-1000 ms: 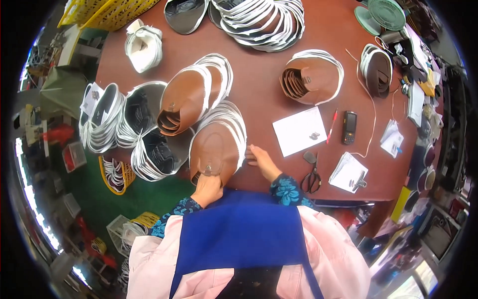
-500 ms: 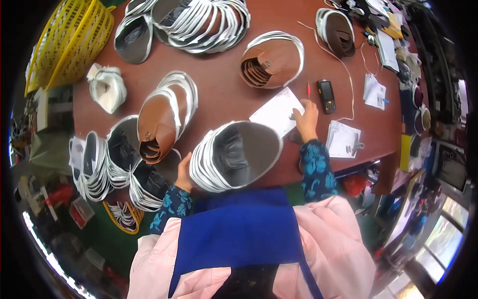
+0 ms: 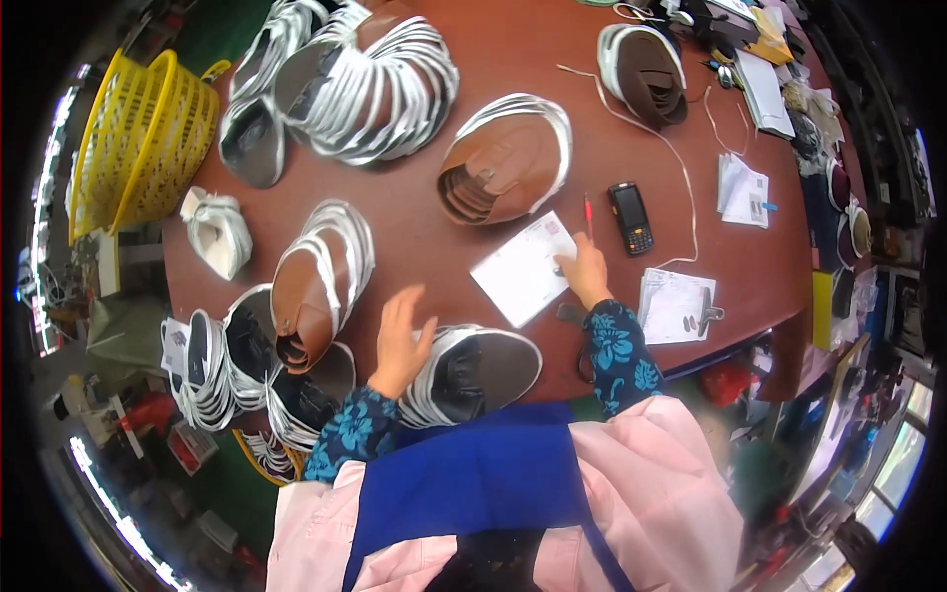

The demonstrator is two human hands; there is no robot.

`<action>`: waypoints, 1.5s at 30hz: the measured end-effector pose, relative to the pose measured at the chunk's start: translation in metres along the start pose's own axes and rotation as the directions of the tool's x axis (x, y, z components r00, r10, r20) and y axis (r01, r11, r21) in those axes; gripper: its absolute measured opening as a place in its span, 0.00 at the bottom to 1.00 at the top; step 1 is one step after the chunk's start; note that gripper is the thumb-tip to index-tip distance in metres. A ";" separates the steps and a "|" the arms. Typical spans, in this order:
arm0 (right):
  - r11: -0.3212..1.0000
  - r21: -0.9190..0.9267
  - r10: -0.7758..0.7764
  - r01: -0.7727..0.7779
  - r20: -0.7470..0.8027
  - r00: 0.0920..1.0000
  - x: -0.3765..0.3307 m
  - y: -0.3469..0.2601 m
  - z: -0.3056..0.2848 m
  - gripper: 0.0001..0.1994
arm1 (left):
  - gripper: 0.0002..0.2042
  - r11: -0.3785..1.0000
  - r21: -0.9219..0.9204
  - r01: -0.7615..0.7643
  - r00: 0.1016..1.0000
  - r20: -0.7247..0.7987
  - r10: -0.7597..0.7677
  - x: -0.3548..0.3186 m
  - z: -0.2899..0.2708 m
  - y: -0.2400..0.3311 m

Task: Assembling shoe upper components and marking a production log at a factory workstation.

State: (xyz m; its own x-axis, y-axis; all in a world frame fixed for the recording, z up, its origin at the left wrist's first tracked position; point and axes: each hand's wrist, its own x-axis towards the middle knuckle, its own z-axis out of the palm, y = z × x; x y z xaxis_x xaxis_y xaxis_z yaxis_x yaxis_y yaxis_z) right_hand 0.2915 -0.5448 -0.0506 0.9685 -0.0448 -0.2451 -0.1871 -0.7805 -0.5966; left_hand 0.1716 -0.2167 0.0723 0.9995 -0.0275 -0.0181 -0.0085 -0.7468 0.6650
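Palm down and fingers stretched, my left hand (image 3: 400, 340) is above the left end of a stack of dark grey and black shoe uppers (image 3: 505, 367) with white edges. The stack lies at the table's near edge, in front of the blue apron. My right hand (image 3: 587, 276) rests at the right edge of a white paper sheet (image 3: 515, 281), thumb and forefinger apart. A red pen (image 3: 588, 209) lies just beyond its fingertips. Farther off sits a stack of brown shoe uppers (image 3: 508, 163); another brown stack (image 3: 311, 286) is to the left.
A black handheld scanner (image 3: 629, 219) and clipped papers (image 3: 676, 306) lie at right. More uppers (image 3: 370, 94) form a fanned pile at the far left, near yellow baskets (image 3: 148, 148). A cord (image 3: 691, 187) crosses the table. Dark brown uppers (image 3: 646, 74) stand at the back.
My left hand has let go of the dark stack, which now lies lower and flatter at the table edge. My right hand stays by the paper. The whole view has shifted.
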 end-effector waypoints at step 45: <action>0.551 0.771 0.106 -0.319 0.314 0.943 -0.033 -0.030 -0.020 0.13 | 0.14 0.176 -0.819 0.546 0.753 0.387 -0.532 0.007 0.012 0.026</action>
State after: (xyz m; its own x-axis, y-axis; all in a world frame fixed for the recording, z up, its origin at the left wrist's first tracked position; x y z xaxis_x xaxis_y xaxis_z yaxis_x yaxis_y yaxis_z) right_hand 0.2688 -0.5325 -0.0097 0.8419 0.0706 -0.5350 -0.5390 0.0653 -0.8397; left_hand 0.1783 -0.2447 0.0805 0.7446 0.1197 -0.6567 0.5701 0.3975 0.7190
